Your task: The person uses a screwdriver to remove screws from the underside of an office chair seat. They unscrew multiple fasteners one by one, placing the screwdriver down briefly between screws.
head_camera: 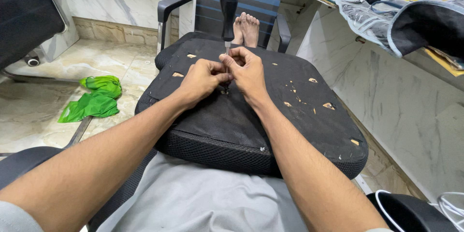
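Both hands at the screwdriver shaft

Together, the left hand (pixel 203 79) and right hand (pixel 249 72) close their fingertips around the thin shaft of a black-handled screwdriver (pixel 229 4), which stands upright between them, tip down on the upturned black seat cushion (pixel 290 130) beneath both hands.

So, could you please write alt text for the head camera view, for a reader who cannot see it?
Both hands, left hand and right hand, pinch the metal shaft of an upright black-handled screwdriver against the underside of a black chair seat lying across the person's lap. A green plastic bag lies on the marble floor to the left.
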